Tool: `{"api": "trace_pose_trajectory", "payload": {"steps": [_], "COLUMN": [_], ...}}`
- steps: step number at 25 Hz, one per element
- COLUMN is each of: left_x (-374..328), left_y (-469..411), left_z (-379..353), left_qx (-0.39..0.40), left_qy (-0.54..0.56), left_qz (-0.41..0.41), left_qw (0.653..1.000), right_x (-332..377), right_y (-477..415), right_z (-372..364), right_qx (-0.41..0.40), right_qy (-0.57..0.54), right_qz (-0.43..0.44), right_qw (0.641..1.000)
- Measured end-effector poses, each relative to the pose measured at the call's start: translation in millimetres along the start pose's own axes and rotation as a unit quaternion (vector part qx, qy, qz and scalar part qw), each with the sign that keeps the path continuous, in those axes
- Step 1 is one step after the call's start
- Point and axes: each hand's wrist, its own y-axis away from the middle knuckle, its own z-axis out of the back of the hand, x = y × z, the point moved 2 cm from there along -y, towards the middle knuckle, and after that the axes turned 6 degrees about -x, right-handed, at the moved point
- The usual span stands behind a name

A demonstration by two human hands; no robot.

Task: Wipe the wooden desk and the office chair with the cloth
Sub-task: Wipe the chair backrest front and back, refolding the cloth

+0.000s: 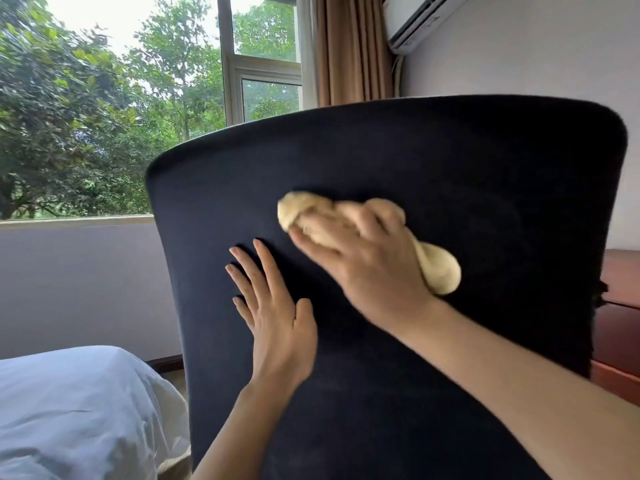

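Against the dark back of the office chair, the right hand grips a bunched beige cloth, fingers curled over it, one end poking out ahead of the hand and the other bulging out to its right. Just left of and below it, the left hand lies flat on the chair back, fingers straight and spread. Right of both hands, past the chair's edge, a strip of the wooden desk shows.

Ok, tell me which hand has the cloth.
The right hand grips the bunched beige cloth against the dark chair back; the left hand only rests flat on it, fingers straight, holding nothing.
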Motion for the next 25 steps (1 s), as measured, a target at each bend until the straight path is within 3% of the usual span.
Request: {"api": "trace_pose_trajectory", "payload": {"steps": [4, 10, 16, 21, 25], "left_x": [10, 16, -12, -32, -32], "left_y": [-8, -12, 6, 19, 19], "left_z": [4, 19, 9, -14, -19], "left_qx": [0.006, 0.026, -0.006, 0.016, 0.005], "left_qy": [-0.025, -0.035, -0.013, 0.041, 0.042], "left_qz": [-0.014, -0.013, -0.02, -0.001, -0.01], "left_qw": [1.0, 0.999, 1.0, 0.999, 0.999], "right_x": [27, 13, -64, -126, -118], "right_y": [54, 97, 80, 9, -40], "right_z": [3, 31, 62, 58, 43], "right_qx": [0.062, 0.14, 0.099, 0.027, -0.017], "right_qy": [-0.067, -0.066, -0.017, 0.053, 0.043], "right_qz": [0.046, 0.17, 0.284, 0.21, 0.14], "right_qw": [0.995, 0.973, 0.954, 0.976, 0.989]}}
